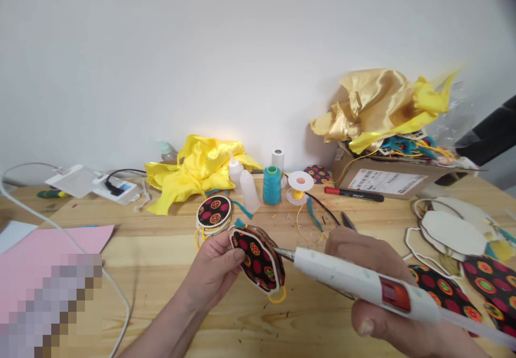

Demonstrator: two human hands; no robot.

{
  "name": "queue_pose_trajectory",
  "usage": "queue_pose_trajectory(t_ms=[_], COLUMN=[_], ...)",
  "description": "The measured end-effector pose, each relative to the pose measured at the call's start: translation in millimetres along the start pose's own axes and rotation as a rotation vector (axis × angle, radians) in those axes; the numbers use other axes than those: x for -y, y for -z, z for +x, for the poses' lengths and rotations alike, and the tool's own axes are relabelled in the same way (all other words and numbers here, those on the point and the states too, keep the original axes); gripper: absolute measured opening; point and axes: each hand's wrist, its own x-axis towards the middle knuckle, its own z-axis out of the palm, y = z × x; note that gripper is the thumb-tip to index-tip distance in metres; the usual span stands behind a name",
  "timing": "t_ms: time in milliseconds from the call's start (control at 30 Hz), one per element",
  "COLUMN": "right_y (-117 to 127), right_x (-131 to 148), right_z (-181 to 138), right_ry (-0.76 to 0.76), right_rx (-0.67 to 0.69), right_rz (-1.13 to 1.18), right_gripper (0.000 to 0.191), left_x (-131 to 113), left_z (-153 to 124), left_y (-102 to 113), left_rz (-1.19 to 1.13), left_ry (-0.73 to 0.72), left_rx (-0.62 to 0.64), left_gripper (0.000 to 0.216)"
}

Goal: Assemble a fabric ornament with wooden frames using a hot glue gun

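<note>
My left hand point(213, 269) is closed on a fabric-covered piece point(258, 264), black with red and green dots, held tilted above the wooden table point(161, 250). A yellow cord loop hangs from its lower edge. My right hand point(379, 293) grips a white hot glue gun point(363, 280) with an orange trigger. The gun's metal tip point(282, 252) touches the right edge of the piece. A stack of similar dotted pieces point(213, 213) lies just behind my left hand.
Yellow fabric point(193, 170), two white bottles point(245, 186), a teal thread spool point(272, 185) and a yellow cord reel point(299, 185) stand at the back. A cardboard box point(387, 178) holds gold fabric. Cut-outs and dotted pieces point(451, 234) lie at right. Pink paper point(44, 250) and a white cable point(121, 304) lie at left.
</note>
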Motion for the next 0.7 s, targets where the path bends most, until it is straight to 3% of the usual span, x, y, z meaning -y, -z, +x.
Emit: queue_pose_trajectory(t_ms=[233,700], right_y=[2.3,9.7], right_x=[-3.1,-15.4], right_z=[-1.4,-8.2], right_ry=[0.162,0.228], right_rx=[-0.009,0.038], right_rz=[-0.223,-0.459], right_gripper=[0.049,0.041], left_x=[1.1,3.4], left_z=[1.2,2.4], left_y=[0.2,2.2], left_rz=[-0.011,-0.010], left_ry=[-0.016,-0.003], left_rx=[-0.082,-0.136], left_gripper=[0.024,0.023])
